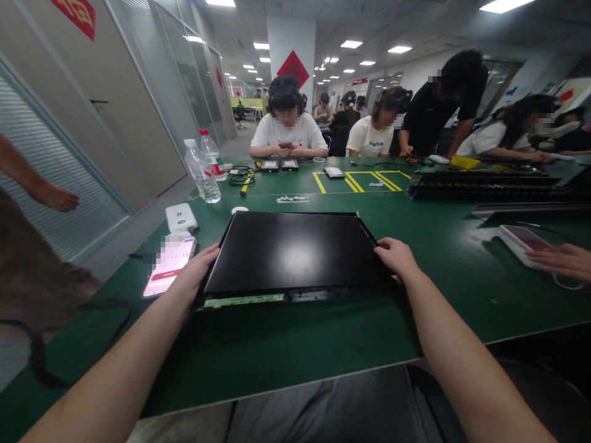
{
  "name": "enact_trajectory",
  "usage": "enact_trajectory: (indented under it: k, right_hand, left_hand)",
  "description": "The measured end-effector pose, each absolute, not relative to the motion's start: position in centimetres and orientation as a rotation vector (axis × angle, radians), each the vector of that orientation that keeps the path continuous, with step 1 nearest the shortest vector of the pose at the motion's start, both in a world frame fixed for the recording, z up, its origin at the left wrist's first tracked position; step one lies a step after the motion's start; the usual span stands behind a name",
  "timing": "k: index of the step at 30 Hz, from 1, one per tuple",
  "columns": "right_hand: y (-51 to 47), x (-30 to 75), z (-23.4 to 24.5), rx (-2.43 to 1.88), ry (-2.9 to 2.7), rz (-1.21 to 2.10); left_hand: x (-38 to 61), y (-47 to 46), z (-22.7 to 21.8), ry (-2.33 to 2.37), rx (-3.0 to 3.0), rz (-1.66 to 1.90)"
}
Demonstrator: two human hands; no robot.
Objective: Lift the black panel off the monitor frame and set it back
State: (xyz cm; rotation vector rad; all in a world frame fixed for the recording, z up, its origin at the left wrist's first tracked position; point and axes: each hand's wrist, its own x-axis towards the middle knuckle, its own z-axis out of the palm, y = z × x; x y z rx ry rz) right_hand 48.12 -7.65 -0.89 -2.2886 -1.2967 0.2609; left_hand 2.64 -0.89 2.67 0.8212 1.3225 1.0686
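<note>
A black flat display panel (295,252) lies face up before me, with a narrow green circuit strip (244,300) along its near edge. My left hand (199,266) grips the panel's left side, its fingers partly hidden at the edge. On the opposite side, my right hand (396,255) is closed on the panel's right edge, thumb on top. Beside my left wrist a phone with a lit screen (170,264) rests on the table, and a white device (181,218) sits just behind it.
The green table (286,357) carries two plastic bottles (203,172) at left, and a black cable (242,176). Black metal rails (484,184) are stacked at far right. A co-worker's hand (566,261) touches another phone (526,240). A passer-by's arm (41,184) shows at left.
</note>
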Motion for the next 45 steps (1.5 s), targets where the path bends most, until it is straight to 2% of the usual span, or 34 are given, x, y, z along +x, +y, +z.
enact_trajectory:
  k: [6, 26, 37, 45]
  right_hand:
    - [-7.6, 48.2, -0.9, -2.289, -1.302, 0.262]
    - [-7.5, 48.6, -1.3, -2.273, -1.316, 0.242]
    - [-7.6, 48.4, -1.1, -2.289, -1.316, 0.268]
    - [-7.4, 48.6, -1.2, -2.256, -1.249, 0.292]
  left_hand:
    - [3.2, -1.7, 3.6, 1.432, 0.841, 1.033]
    - [3.0, -2.2, 3.5, 1.353, 0.952, 1.030]
    - [3.2, -2.0, 3.8, 1.214, 0.971, 1.082]
    - [2.6, -2.9, 3.8, 1.005, 1.244, 1.077]
